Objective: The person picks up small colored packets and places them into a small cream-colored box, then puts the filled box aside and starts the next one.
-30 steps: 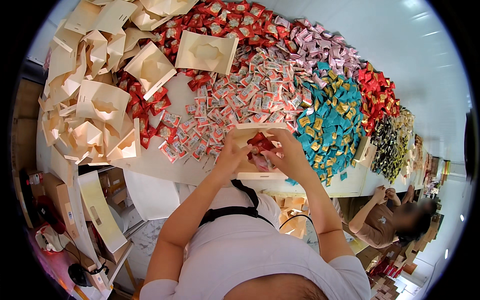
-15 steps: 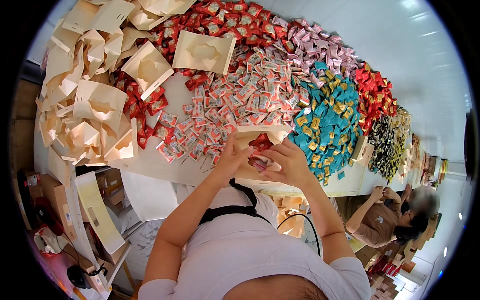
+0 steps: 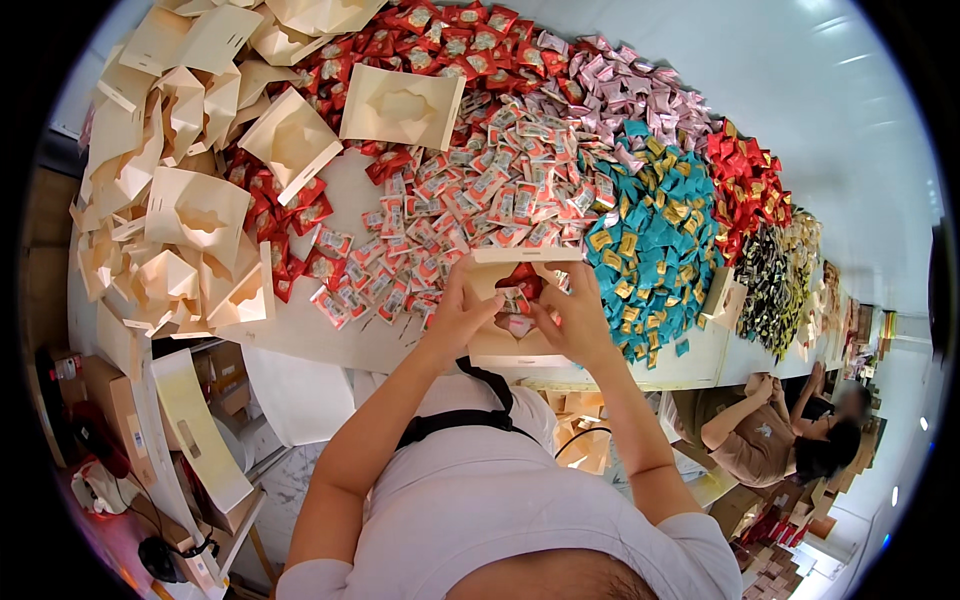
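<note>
Table [image 3: 345, 195] carries a heap of white-red packets [image 3: 510, 185]. Cream box [image 3: 517, 347] at near edge. Left hand [image 3: 463, 312] clamped on its left wall, right hand [image 3: 578, 318] on its right, thumbs inside. Red packet [image 3: 524, 276], pink packet [image 3: 518, 325] in box.

One left hand [image 3: 462, 316] and one right hand [image 3: 582, 325], both bare, are at one open cream cardboard box [image 3: 525, 255], where at least two wrapped packets [image 3: 523, 277] show. At least ten overlapping pale folded cardboard boxes [image 3: 198, 218] crowd the left; an exact count is hidden. At least seven packet heaps: one plain red [image 3: 490, 35], one white-and-red [image 3: 500, 170], one pink [image 3: 640, 85], one teal-and-gold [image 3: 650, 260], one red-and-gold [image 3: 745, 180], one black-and-yellow [image 3: 765, 290], one pale yellow [image 3: 800, 240]. One brown-shirted co-worker [image 3: 755, 445] is at right.
</note>
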Demonstrator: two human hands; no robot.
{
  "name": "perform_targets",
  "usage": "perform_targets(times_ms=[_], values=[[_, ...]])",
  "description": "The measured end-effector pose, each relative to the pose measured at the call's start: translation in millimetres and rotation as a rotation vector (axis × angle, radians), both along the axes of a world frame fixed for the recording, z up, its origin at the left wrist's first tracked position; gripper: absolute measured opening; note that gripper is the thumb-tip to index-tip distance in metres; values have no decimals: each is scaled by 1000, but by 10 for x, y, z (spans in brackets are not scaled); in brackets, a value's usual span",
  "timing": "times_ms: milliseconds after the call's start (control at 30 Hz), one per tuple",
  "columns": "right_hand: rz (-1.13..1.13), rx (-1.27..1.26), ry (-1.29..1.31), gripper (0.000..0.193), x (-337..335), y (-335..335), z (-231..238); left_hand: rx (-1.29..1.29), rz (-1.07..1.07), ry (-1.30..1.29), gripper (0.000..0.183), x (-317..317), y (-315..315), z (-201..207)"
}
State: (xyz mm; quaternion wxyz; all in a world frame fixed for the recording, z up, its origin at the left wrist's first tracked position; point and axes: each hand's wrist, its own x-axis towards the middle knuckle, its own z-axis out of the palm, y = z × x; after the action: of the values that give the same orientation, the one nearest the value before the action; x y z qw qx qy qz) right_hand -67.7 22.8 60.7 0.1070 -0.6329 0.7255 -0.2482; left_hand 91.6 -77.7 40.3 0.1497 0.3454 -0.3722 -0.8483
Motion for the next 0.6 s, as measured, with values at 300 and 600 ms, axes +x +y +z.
perform_targets(times_ms=[300,600], values=[[196,-32,22,18,123,-42,110,-139,48,-50,62,-27,54,-176],[54,-164,-24,14,71,-75,3,-161,69,22,60,2,93,-326]])
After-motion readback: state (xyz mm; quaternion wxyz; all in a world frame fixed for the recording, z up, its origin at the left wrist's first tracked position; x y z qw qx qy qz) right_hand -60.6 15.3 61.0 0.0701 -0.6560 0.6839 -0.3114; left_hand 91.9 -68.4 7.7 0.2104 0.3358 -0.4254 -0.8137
